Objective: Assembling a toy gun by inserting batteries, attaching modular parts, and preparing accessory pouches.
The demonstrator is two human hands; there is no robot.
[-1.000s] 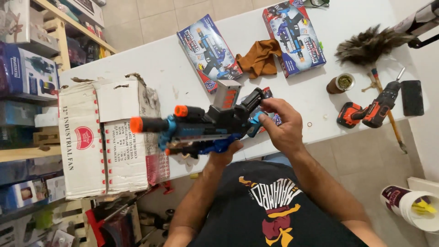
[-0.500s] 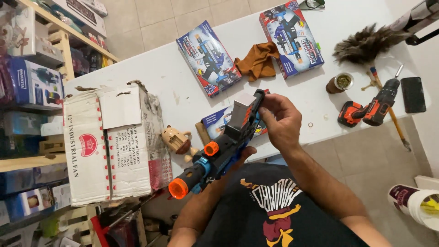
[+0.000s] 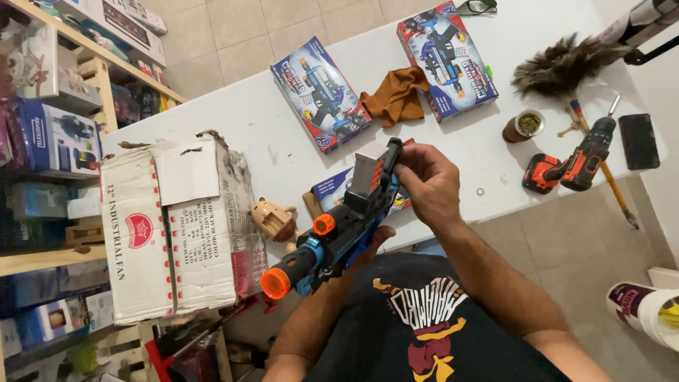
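Black-and-blue toy blaster (image 3: 339, 226) gripped by both hands (image 3: 428, 184), left apparently clasped beneath

Beige tiled floor (image 3: 233, 35), white table (image 3: 233, 127), wooden shelving (image 3: 99, 71) alongside.

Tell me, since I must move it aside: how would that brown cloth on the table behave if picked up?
The brown cloth lies crumpled in folds between two toy boxes, so it is probably floppy and would drape. It looks thin, likely light. It should not roll or tip.
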